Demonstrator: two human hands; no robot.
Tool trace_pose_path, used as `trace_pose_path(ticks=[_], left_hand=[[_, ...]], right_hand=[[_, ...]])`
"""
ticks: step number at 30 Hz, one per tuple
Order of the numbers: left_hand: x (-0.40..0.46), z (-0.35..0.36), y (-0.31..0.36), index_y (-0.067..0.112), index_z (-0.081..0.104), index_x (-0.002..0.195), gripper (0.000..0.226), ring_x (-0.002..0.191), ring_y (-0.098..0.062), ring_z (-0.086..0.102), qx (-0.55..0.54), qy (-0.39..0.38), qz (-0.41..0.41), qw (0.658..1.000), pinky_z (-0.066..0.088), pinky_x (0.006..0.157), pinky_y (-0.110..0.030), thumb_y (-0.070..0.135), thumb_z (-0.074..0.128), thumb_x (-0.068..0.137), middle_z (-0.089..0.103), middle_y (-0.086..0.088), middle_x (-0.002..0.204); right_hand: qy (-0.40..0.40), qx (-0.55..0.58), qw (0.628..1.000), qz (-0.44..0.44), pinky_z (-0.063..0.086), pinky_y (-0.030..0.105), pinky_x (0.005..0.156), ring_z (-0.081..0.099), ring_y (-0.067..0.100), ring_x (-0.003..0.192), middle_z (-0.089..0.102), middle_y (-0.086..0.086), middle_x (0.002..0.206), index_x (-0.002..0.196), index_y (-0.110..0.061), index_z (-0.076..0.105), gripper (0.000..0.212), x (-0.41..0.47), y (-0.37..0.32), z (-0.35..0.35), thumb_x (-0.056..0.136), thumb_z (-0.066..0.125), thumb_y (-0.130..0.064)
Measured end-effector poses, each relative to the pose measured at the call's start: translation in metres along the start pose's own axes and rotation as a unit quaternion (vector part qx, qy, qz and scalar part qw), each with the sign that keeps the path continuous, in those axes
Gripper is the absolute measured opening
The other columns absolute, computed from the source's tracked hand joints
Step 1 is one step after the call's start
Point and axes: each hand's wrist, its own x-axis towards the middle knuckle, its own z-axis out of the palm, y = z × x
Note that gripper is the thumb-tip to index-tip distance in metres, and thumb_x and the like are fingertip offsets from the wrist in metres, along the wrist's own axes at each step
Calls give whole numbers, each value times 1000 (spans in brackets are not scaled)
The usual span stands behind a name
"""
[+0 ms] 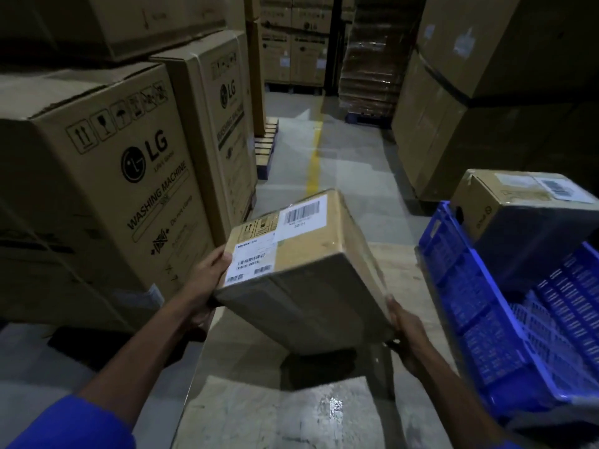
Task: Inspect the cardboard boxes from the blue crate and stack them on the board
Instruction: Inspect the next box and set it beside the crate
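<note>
Cardboard box (pixel 311 254), labelled with barcodes: held tilted above the board (pixel 269 413), near its far end. Left hand (pixel 207 286) grips the box's left edge, thumb on top; right hand (pixel 405 332) grips its lower right corner. Blue crate (pixel 479 306): just beside the board's right edge, holding a second cardboard box (pixel 522 218). Washing-machine cartons (pixel 107 170): stacked left.

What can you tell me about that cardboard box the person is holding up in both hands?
The held box is plain brown cardboard, rectangular, sealed with clear glossy tape. White labels with barcodes and small handling symbols cover its upper face. It is tilted, the near edge low, lifted above the pale board, where its shadow falls. The left hand grips its left corner, thumb on the label; the right hand holds its lower right edge. The blue crate stands to its right.
</note>
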Motion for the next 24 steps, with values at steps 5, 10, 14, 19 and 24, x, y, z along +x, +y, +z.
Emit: trace_pose_path(ticks=[5,10,14,19,24], left_hand=[[-2,26,-29,35,59,127,26,108,-19,59,246,-23,5,969,52,96,-42,37,39,111,60,3,126],[0,48,-31,30,71,106,60,111,-24,62,111,-25,-118,987,51,100,-47,74,31,97,72,-2,117],[4,46,-22,30,73,120,97,110,-27,66,72,-72,-126,987,54,87,-48,102,44,63,77,-2,115],[12,44,-25,35,60,131,55,111,-31,66,140,-84,-110,980,54,94,-63,66,68,87,74,0,117],[21,25,-25,28,63,127,33,104,-32,68,76,-66,-117,988,58,84,-60,44,60,99,76,-4,106]], right_hand=[[13,169,985,-40,51,59,105,68,38,118,71,21,126,128,-13,64,40,1,-23,-37,103,55,-43],[17,125,990,-63,51,55,100,62,40,125,70,20,129,129,-11,69,48,-3,-36,-46,103,52,-47],[24,80,994,-72,51,52,94,62,37,112,71,22,120,111,-14,73,27,-10,-40,-39,105,55,-32],[21,31,998,-58,53,46,88,65,29,107,72,15,118,119,-10,69,26,-5,-34,-38,104,54,-24],[-14,-37,999,34,52,52,101,63,34,113,68,16,122,121,-13,66,27,-6,-16,-25,104,58,-32]])
